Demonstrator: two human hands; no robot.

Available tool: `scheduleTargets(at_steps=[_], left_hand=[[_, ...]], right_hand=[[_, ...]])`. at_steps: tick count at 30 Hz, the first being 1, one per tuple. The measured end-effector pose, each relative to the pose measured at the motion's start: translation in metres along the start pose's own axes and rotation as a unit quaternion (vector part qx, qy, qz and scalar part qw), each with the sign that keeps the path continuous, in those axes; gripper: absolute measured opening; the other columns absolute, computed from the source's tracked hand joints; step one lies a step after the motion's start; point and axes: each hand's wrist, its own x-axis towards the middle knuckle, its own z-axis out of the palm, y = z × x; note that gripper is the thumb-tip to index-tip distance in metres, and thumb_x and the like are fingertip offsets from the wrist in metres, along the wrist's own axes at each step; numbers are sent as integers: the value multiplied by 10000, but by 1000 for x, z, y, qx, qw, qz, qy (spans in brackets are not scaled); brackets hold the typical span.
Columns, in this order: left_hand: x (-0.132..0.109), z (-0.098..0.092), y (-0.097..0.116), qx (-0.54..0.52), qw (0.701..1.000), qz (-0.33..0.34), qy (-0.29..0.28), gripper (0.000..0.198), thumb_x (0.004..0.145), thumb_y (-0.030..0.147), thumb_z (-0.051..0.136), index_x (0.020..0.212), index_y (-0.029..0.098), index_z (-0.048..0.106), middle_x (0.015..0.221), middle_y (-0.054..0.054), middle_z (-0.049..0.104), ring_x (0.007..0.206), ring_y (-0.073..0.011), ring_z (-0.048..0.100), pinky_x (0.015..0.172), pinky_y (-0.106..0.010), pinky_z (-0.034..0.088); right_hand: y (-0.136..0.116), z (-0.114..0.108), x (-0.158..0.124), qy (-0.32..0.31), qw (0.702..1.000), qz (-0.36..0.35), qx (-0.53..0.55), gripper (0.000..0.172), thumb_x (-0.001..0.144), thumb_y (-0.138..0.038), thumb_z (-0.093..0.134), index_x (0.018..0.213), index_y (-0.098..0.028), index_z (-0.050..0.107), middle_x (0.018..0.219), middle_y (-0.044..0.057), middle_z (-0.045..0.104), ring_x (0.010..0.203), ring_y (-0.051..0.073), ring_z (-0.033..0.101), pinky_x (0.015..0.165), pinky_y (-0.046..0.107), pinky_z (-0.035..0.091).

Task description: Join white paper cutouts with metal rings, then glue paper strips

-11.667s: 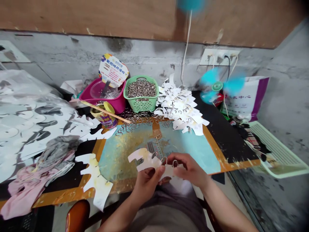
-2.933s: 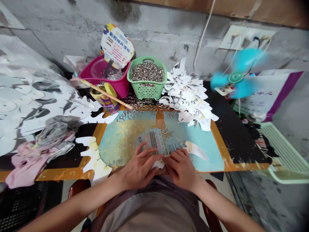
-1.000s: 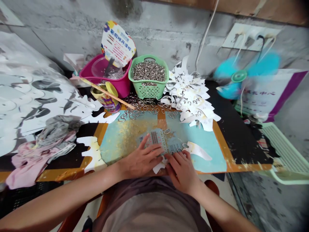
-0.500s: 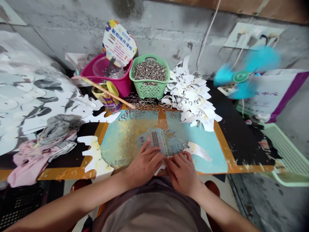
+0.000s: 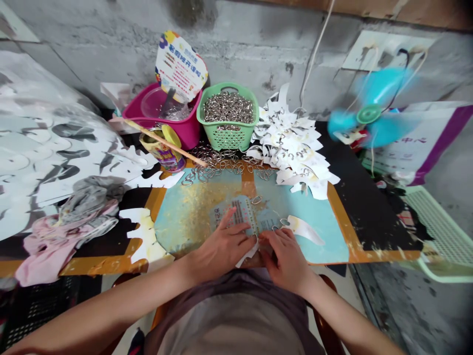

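A white cut-out piece (image 5: 248, 255) lies at the table's front edge, partly hidden under my hands. My left hand (image 5: 226, 245) presses and grips it with curled fingers, one finger pointing up and away. My right hand (image 5: 284, 254) is beside it, fingers bent and pressed together near a metal ring; what they pinch is hidden. Beyond the right fingers lie a white curved tip (image 5: 306, 230) and a few metal rings (image 5: 284, 222). One loose oval ring (image 5: 256, 199) rests on the blue work mat (image 5: 318, 212).
Behind the mat are scattered rings (image 5: 207, 172), a green basket (image 5: 231, 138) full of rings, a magenta bin (image 5: 192, 133) and a glue tin (image 5: 168, 158) with a stick across it. White ringed pieces (image 5: 295, 153) pile at right, near a spinning fan (image 5: 369, 114). Cloths (image 5: 81, 207) lie left.
My hands have drawn slightly apart, and the left finger is raised higher. More of the white piece between them shows. The fan blades have turned.
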Motion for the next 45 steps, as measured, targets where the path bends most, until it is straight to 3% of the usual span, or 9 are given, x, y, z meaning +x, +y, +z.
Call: scheduleTargets(at_steps=[5,8,11,21,27,31,36,40,45], left_hand=[[6,3,-5,-34,999,0,34,165,925,339,593,879,188,641,743,-15,701,1006,-199,673,1235,-515,114],[4,4,-6,-42,998,-11,36,135,935,272,562,882,177,643,771,-29,717,1039,-191,677,1239,-488,108],[1,5,-6,-29,999,2,37,107,925,169,536,892,171,637,744,-16,702,1052,-185,675,1239,-486,118],[-15,-2,2,115,988,95,-41,223,897,144,556,1096,114,653,1089,-144,710,1281,-263,529,1222,-607,38],[-21,-1,9,103,994,13,-35,290,878,185,571,1153,162,659,1262,-135,641,1322,-283,462,1204,-612,-57],[-26,4,16,94,995,-44,-4,291,867,183,583,1147,191,660,1232,-121,621,1293,-300,459,1205,-611,-20],[-31,-2,20,-34,993,-104,35,349,863,164,536,1200,221,609,1245,-126,564,1264,-297,478,1169,-653,131],[-21,-13,18,-172,954,-230,82,246,911,275,550,1134,172,538,1060,-99,589,1030,-236,577,972,-436,456],[6,-28,8,-317,928,-190,-42,282,1004,304,426,770,182,528,694,16,502,659,-136,489,647,-251,379]], right_hand=[[-1,-2,4,-26,999,-9,-19,131,861,-153,625,976,-201,584,900,22,671,877,220,576,851,366,302],[0,-1,5,-22,998,-22,-51,24,907,-191,596,890,-203,607,841,17,650,839,208,556,824,359,292],[4,2,6,-22,996,-39,-82,135,952,-178,518,855,-200,610,804,21,625,806,199,533,793,356,286],[2,-5,-11,-38,977,-122,-172,221,943,-158,547,1153,-170,615,1065,74,708,892,235,540,883,464,291],[5,-14,-4,46,996,-58,46,183,988,-200,482,1063,-218,648,1067,69,682,931,208,577,838,377,438],[5,-9,10,70,997,-17,-2,203,941,-226,565,1121,-178,649,1210,143,577,1078,274,520,918,435,441],[-1,-13,21,-38,999,-15,-30,32,916,-183,619,885,-190,618,1039,75,643,1082,275,495,933,439,385],[-6,-23,23,-66,998,-6,16,78,931,-168,600,865,-192,565,897,33,643,956,226,528,847,377,382],[-17,-43,24,-72,993,-3,94,52,938,-206,589,894,-200,560,874,10,629,862,179,541,806,324,391]])
